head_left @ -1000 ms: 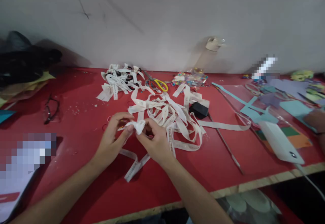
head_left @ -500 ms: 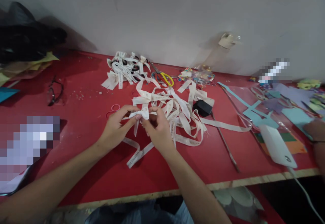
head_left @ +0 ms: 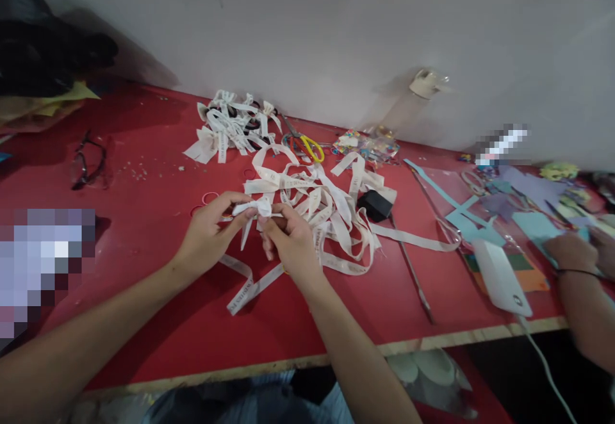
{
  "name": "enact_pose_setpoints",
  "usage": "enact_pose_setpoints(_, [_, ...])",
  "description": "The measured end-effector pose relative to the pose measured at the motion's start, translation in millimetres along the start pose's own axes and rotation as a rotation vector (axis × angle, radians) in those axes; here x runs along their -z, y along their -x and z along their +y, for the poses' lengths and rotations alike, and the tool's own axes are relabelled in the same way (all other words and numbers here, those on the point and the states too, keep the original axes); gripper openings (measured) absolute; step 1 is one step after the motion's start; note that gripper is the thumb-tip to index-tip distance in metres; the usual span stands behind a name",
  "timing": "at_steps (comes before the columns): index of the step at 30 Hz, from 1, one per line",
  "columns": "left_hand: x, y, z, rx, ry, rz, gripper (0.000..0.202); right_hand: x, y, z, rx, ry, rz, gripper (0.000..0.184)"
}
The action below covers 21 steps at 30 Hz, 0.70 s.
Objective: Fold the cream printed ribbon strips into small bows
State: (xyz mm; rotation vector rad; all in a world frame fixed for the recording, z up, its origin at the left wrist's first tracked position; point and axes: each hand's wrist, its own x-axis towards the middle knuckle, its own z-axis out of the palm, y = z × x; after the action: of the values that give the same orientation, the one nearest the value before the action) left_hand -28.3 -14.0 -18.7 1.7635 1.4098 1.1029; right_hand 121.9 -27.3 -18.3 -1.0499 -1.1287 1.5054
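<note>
Between my two hands is a small white ribbon bow [head_left: 259, 207], held just above the table. My left hand [head_left: 210, 228] pinches its left side between thumb and fingers. On the other side my right hand [head_left: 291, 238] has its thumb and fingers closed on the bow's right part; its lower fingers are curled and partly hidden. A ribbon tail hangs down between the hands. Beyond and to the right lies a tangled heap of printed white ribbon [head_left: 346, 219]. One loose printed strip [head_left: 240, 299] lies folded below my hands.
Finished-looking bows [head_left: 235, 123] are piled at the back, beside yellow-handled scissors [head_left: 312, 147]. A black block [head_left: 375, 205], a thin rod [head_left: 413, 270] and a white power bank [head_left: 502, 277] lie rightward. Eyeglasses [head_left: 89, 161] rest left. Another person's hand [head_left: 571, 251] is at far right.
My hands stay together on the bow, with the right fingers shifting a little around it. The view has turned slightly right, and more of the other person's hands and arm now shows.
</note>
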Motion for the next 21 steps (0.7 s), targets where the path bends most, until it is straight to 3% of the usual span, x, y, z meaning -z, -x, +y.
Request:
enact_pose_setpoints(7, [-0.7, 0.3, -1.2, -0.055, -0.066, 0.026, 0.02, 4.1, -0.6, -6.1, -0.093, -0.233, -0.092, 0.014])
enact_pose_setpoints(16, [3.0, 0.3, -2.0, -0.389, -0.196, 0.099, 0.009, 2.3, 9.5, -14.8, -0.181, -0.405, -0.097, 0.008])
enact_pose_setpoints(21, [4.5, -0.1, -2.0, -0.447, -0.204, 0.116, 0.011, -0.1, 11.4, -15.9, -0.206, -0.418, -0.077, 0.007])
